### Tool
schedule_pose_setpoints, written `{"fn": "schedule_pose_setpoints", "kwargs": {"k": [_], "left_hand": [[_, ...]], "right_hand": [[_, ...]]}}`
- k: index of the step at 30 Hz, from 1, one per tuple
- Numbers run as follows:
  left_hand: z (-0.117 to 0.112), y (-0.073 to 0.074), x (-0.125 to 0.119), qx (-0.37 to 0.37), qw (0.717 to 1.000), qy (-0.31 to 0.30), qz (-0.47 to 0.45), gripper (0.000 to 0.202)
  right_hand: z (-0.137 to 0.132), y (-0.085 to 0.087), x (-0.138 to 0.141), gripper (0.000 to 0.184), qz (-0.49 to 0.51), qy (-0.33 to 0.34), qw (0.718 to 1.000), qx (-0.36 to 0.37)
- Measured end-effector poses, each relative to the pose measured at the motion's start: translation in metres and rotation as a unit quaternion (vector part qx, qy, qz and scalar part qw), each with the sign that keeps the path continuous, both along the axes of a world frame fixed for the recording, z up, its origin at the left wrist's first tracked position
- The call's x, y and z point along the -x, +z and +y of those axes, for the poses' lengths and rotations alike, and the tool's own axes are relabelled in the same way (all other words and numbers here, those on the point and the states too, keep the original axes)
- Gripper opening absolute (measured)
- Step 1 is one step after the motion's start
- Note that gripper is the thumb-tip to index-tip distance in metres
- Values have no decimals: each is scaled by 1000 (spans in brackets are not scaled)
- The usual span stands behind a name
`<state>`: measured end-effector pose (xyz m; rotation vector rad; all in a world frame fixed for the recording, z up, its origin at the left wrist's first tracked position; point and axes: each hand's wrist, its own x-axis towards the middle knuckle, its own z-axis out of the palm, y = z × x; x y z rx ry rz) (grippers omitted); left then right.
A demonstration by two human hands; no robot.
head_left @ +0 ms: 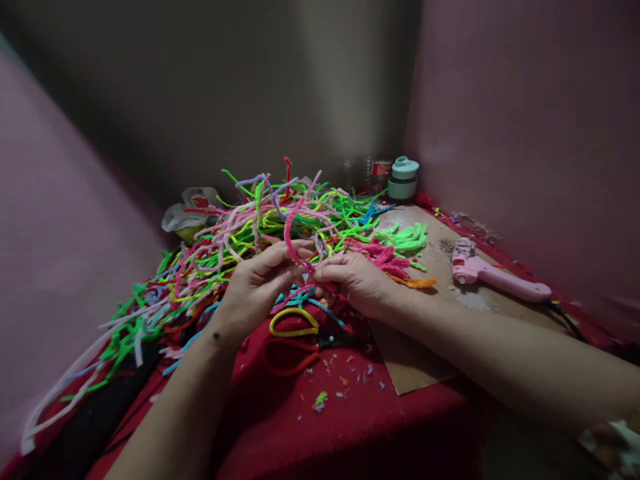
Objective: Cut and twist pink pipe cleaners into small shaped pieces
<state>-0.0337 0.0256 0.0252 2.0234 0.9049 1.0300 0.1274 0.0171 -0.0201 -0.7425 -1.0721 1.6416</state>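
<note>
A bright pink pipe cleaner (289, 230) rises in a curve between my two hands, its lower part bent or twisted near my fingertips. My left hand (265, 277) is closed with thumb and fingers pinching it from the left. From the right, my right hand (353, 277) pinches the same pipe cleaner low down. Just below them, scissors (320, 340) with one yellow and one red handle lie on the red cloth (310, 440). Behind my hands spreads a big heap of pipe cleaners (240, 227) in green, pink, yellow and other colours.
A pink glue gun (500, 277) rests on a cardboard sheet (415, 367) at the right. Bundles of green pipe cleaners (405, 237) lie near it. A mint-lidded container (403, 179) stands at the back. Plastic bags (185, 213) sit back left, and fuzz scraps (321, 400) dot the cloth.
</note>
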Motion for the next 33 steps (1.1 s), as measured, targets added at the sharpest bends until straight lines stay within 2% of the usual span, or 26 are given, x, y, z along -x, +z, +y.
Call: {"fn": "schedule_pose_setpoints", "kwargs": {"k": [4,9,12,17,26,29,33], "left_hand": [[3,2,3,-130,984,-19,121,13],[0,5,5,-222,954,-5,202,14],[-2,7,5,-241,945,3,220,14],[-2,8,6,-224,951,2,213,17],[-4,11,5,-241,946,-23,217,13],[-5,11,6,-282,928,-18,245,14],[-11,8,10,-350,875,-10,335,14]], "right_hand": [[2,-2,-1,10,-12,-2,1000,-15],[2,-2,-2,10,-23,18,999,-17],[2,-4,-2,9,-15,46,999,-13],[4,-6,-3,10,4,67,998,3],[2,-4,-2,9,-8,46,998,-38],[1,-2,-2,12,-23,37,997,-65],[1,-1,-4,9,-65,31,994,-85]]}}
